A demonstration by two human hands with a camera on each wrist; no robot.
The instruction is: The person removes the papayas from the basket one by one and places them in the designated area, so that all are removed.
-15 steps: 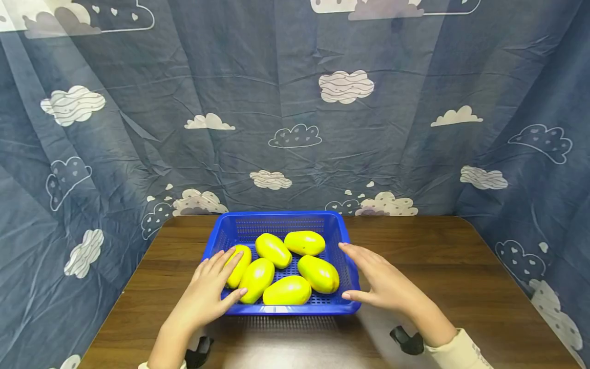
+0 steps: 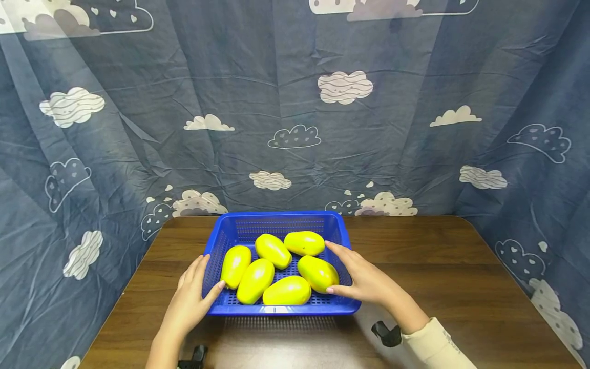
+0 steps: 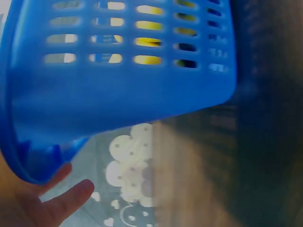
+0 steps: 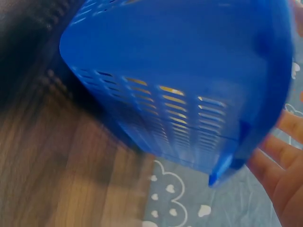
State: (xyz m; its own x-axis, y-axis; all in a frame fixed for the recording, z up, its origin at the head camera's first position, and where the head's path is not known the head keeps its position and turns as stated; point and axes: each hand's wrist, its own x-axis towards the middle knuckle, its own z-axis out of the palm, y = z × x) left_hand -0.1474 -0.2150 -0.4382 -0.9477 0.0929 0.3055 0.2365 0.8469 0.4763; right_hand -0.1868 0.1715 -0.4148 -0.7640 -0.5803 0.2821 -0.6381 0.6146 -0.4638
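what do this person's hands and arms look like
The left hand is bare, with no sleeve showing on that side. The right hand is also gloveless, with a cream sleeve bearing faint markings behind it. A small black piece shows beside each wrist.

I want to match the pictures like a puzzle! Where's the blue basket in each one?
Head: the blue basket is in the lower middle, seen from above.
Left wrist: it fills the upper left, seen from outside.
Right wrist: it fills the top, centre to right.
Shared landmark: the cloud-patterned cloth, behind it in head, low in both wrist views.
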